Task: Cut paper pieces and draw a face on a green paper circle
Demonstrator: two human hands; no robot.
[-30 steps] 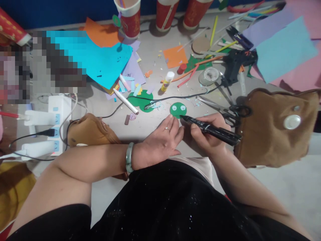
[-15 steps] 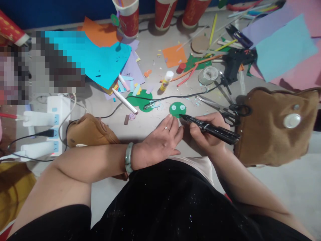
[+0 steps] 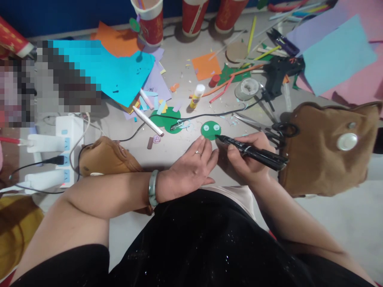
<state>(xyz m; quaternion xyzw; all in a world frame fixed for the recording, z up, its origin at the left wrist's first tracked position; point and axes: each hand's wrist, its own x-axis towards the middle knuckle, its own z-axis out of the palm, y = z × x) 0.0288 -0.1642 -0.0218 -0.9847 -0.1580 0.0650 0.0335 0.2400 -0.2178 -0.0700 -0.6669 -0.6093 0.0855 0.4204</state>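
A green paper cutout (image 3: 211, 134) with two pale round eyes lies on the table in front of me. My left hand (image 3: 191, 169) rests flat beside it, fingers stretched out, a fingertip at its lower left edge. In my right hand (image 3: 251, 159) is a black marker (image 3: 259, 155), gripped like a pen and tilted, with its tip at the cutout's lower right part. Whether the tip touches the paper I cannot tell. Left of the cutout, another green paper shape (image 3: 167, 115) lies under a black cable.
Behind are a glue stick (image 3: 196, 97), a tape roll (image 3: 247, 88), a glue gun (image 3: 279, 75) and red paper cups (image 3: 152, 28). Scissors (image 3: 281, 131) and a brown bag (image 3: 320, 151) lie at right. A power strip (image 3: 70, 151) and a brown pouch (image 3: 107, 157) are at left.
The marker tip has shifted slightly right across the green cutout. My left hand keeps its place, and the whole view has moved a little.
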